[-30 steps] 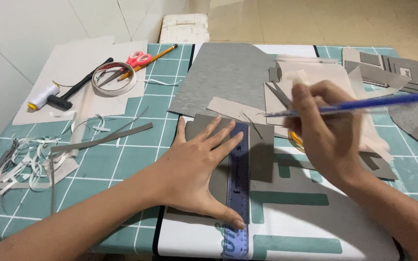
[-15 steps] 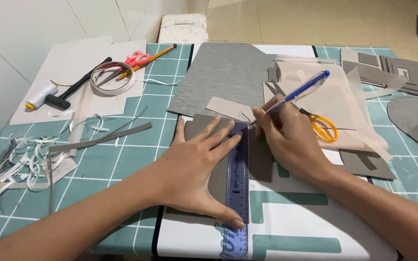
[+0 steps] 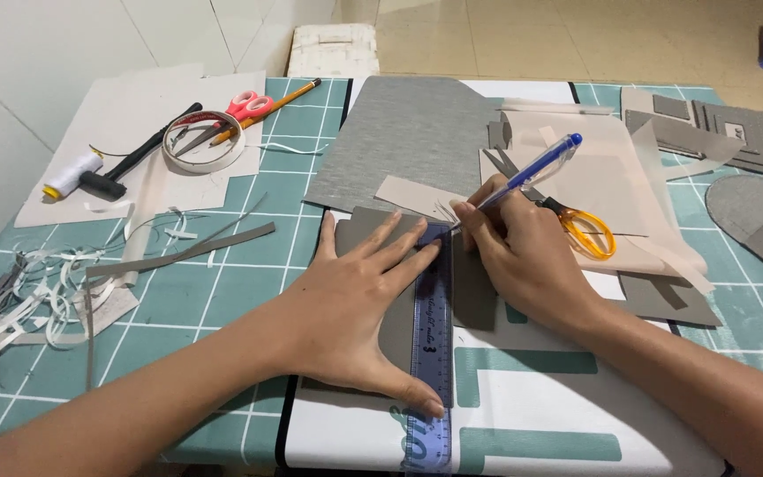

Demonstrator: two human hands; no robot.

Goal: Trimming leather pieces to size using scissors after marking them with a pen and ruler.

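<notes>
In the head view, the left hand (image 3: 359,309) lies flat with fingers spread near the centre of the frame, pressing down a blue transparent ruler (image 3: 431,353) and the grey sheet (image 3: 373,238) beneath it; it grips nothing, only holds them against the mat. The ruler runs from the middle of the frame down to the lower edge. Just right of it, the right hand (image 3: 523,256) is closed around a blue pen (image 3: 527,172), whose tip meets the ruler's upper end on the grey sheet. Orange-handled scissors (image 3: 576,221) lie right of that hand on beige paper (image 3: 602,177). A larger grey fabric piece (image 3: 408,132) sits at upper centre. In the upper left lie a roll of tape (image 3: 203,146), a pencil (image 3: 267,110) and a white thread spool (image 3: 72,175). White paper strips (image 3: 19,300) pile at the left edge on the teal cutting mat (image 3: 222,300).
</notes>
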